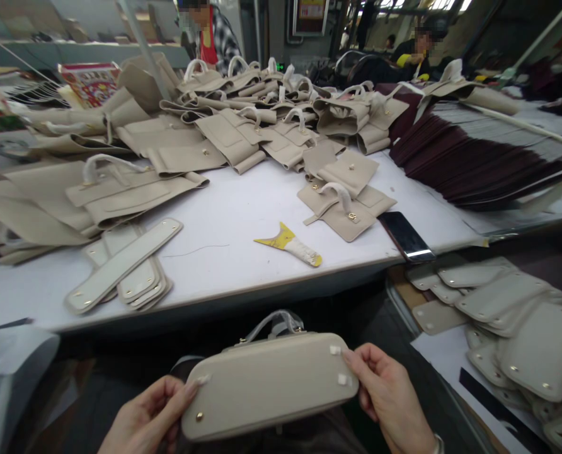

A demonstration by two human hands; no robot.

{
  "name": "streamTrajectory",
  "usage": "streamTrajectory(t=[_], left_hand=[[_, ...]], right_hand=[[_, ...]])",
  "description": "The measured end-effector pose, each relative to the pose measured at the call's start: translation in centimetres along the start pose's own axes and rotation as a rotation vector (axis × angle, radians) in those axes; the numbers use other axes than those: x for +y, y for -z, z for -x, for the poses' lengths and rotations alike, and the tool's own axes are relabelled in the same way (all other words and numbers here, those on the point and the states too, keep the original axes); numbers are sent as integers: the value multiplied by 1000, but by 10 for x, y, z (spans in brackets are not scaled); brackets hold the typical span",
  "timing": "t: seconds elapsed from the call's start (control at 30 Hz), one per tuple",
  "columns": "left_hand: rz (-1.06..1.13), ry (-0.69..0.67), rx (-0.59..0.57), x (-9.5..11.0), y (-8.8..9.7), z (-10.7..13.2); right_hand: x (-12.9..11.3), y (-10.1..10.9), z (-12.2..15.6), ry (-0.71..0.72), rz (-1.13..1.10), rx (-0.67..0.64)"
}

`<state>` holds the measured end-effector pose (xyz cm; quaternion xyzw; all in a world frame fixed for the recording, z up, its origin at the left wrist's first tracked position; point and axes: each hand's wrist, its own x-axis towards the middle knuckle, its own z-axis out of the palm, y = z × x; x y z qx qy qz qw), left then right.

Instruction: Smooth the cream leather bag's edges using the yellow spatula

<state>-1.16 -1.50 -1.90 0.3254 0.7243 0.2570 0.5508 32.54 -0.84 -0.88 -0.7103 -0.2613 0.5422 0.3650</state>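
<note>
I hold a beige handbag (266, 381) upside down over my lap, its oval bottom panel facing me. My left hand (149, 413) grips the bag's left end, thumb on the panel near a small brass stud. At the right end my right hand (385, 394) pinches the edge beside two small white tabs. The bag's handle (274, 321) hangs behind it, toward the table.
The white table (234, 236) carries heaps of beige bag parts (243, 135), a stack of oval base panels (125, 268), a yellow scraper (290, 243), a phone (406, 236) and dark maroon sheets (460, 164). More base panels (512, 315) lie at the right. Other people work beyond the table.
</note>
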Motion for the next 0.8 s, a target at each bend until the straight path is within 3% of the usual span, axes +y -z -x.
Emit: streamTrajectory(t=[0.4,0.63,0.8], left_hand=[[-24,-24,-34,-5,3,-1],[-17,-15,-25,15,0,7],[16,-48,-20,27,-3,15]], right_hand=[[12,3,-2,90,119,1],[9,6,-1,56,175,-19],[34,24,-11,-15,214,-14]])
